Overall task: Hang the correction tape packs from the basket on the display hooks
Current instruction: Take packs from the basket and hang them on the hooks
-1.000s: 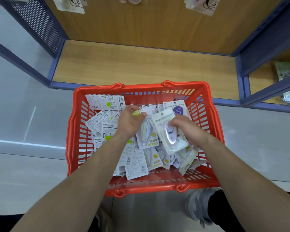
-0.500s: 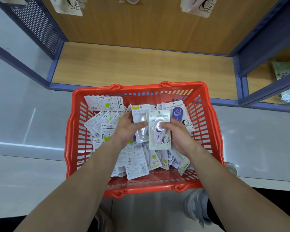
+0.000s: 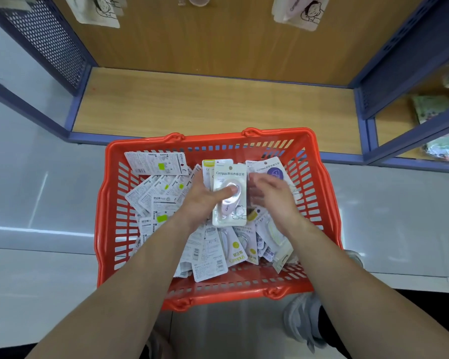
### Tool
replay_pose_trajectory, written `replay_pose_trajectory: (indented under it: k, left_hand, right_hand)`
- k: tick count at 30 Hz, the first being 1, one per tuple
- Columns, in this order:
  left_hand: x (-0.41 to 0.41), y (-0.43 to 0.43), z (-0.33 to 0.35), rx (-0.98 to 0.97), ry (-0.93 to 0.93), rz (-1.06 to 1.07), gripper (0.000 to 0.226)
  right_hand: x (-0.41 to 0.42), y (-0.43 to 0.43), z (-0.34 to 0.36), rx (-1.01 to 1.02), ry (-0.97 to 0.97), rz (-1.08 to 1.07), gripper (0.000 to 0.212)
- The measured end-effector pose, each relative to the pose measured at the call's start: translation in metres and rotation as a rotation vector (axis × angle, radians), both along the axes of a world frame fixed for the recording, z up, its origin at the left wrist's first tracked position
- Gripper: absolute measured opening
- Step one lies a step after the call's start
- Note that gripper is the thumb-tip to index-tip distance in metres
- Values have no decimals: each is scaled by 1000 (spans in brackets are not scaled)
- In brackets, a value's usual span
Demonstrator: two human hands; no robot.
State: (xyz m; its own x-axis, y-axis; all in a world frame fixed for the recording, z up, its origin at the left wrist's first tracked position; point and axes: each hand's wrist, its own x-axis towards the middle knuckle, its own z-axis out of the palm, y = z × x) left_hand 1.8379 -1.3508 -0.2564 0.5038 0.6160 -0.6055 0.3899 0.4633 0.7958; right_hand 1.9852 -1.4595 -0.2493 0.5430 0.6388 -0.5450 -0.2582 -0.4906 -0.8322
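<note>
A small stack of correction tape packs [image 3: 230, 195] is held upright above the red basket [image 3: 233, 137], at the centre of the frame. It is gripped by the left hand [image 3: 202, 203]: the thumb is pressed across the blister of the front, lilac pack, and the fingers are hidden behind. A yellow-topped pack [image 3: 208, 164] can be seen peeking out at the back of the stack. The right hand [image 3: 272, 195] is blurred, just beside the stack's right edge, with fingers loosely spread and nothing seen in it. Many more packs lie loose in the basket below. Hung packs [image 3: 298, 10] are seen at the upper edge of the frame; the hooks themselves cannot be made out.

Slippage is judged the main risk. The glossy cards are pinched together by one thumb, so the rear pack could slide out and drop back into the basket when the stack is lifted. If the hang holes are not lined up, a hook could also be missed.
</note>
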Motion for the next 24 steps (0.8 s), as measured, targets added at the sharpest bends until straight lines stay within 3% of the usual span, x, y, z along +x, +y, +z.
replay_pose_trajectory:
  k: [5,8,11,16,20,22,24]
  left_hand:
    - [-2,2,-4,8,5,97,62]
    - [-2,2,-5,18,18,114,58]
    - [-4,3,-6,17,36,109,60]
    - [-3,2,0,14,39,110,62]
    - [-6,3,9,18,50,104,68]
    - [-10,4,17,24,71,94,77]
    - [-13,4,26,44,89,98,94]
  right_hand:
    - [24,-8,-6,-123,-649,-66,21]
    - [30,-13,-9,-246,-806,58,31]
    - [27,-14,-17,-370,-750,231,42]
    - [26,-15,-14,-332,-731,164,28]
    - [27,-16,-14,-331,-620,250,69]
    - [26,-17,-12,-371,-565,261,96]
    - [26,-18,-10,-405,-533,256,107]
